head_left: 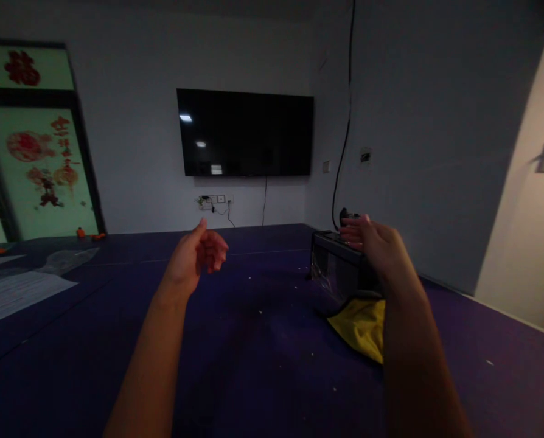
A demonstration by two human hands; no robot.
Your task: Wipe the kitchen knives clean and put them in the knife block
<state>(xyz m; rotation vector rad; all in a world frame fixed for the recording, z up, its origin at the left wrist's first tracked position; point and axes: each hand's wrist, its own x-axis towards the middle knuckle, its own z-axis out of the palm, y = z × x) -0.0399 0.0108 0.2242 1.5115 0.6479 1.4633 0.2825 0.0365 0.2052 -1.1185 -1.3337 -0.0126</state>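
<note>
My left hand is raised above the purple table surface, thumb up and fingers loosely curled apart, with nothing in it. To the right, my right hand is also raised, its fingers stretched out toward the left and holding nothing. Behind and below the right hand stands a dark box-shaped device with a clear or glossy side; my hand and wrist hide part of it. A yellow cloth with a dark edge lies in front of the device, partly covered by my right forearm.
Printed paper and clear plastic wrap lie at the left, with small orange items near the far edge. White specks dot the surface. A black cable hangs down the wall behind the device. A television is wall-mounted ahead.
</note>
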